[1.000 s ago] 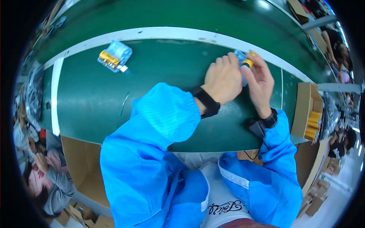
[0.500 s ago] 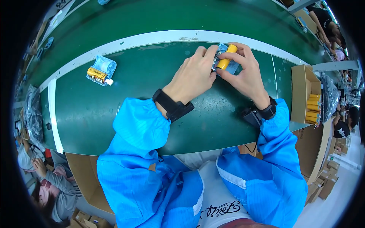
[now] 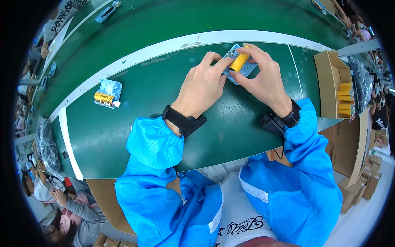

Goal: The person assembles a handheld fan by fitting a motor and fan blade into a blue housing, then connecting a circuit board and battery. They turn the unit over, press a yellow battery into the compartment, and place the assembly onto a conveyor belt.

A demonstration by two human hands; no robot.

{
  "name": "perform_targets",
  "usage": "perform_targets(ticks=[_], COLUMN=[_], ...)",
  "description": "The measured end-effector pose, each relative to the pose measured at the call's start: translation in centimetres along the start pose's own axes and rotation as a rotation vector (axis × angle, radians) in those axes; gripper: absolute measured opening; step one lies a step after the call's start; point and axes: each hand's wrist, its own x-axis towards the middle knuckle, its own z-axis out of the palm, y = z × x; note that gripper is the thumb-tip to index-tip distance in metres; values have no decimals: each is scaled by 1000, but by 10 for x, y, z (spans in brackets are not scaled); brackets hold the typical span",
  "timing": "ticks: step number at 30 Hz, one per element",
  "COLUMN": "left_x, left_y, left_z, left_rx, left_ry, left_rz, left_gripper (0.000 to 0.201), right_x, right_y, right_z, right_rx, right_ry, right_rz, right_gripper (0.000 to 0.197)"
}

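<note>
My right hand (image 3: 266, 82) pinches a yellow cylindrical battery (image 3: 240, 61) between thumb and fingers. The battery lies tilted over a translucent blue plastic casing (image 3: 246, 71) on the green bench. My left hand (image 3: 199, 86) has its fingers closed at the casing's left edge, beside small parts inside it; its fingertips are partly hidden. Off to the left rests a second blue casing (image 3: 110, 86), with a yellow battery fitted in it and a small white piece at its corner.
At the right, an open cardboard box (image 3: 329, 88) holds several yellow batteries (image 3: 345, 99). Beyond a white rail (image 3: 197, 39) runs a green surface carrying another blue casing (image 3: 108, 12). White tape (image 3: 69, 144) crosses the bench's left end. Other people sit nearby.
The whole view has turned slightly. My right hand still holds the battery over the casing, which has shifted a little in the picture. Another casing shows more fully on the far surface.
</note>
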Motion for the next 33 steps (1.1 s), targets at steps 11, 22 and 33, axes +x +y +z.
perform_targets(ticks=[11,22,33], left_x=[-2,6,14], left_y=[2,4,15], left_z=[5,-4,-20], left_rx=[154,48,-95], left_ry=[-52,28,-32], left_rz=[-9,-201,-310], left_gripper=[32,33,32], right_x=[-2,12,15], right_y=[-1,-11,-3], right_z=[2,10,13], right_rx=[-194,-231,-107], right_ry=[-65,-90,-72], right_rz=[-106,-89,-116], right_gripper=[37,34,39])
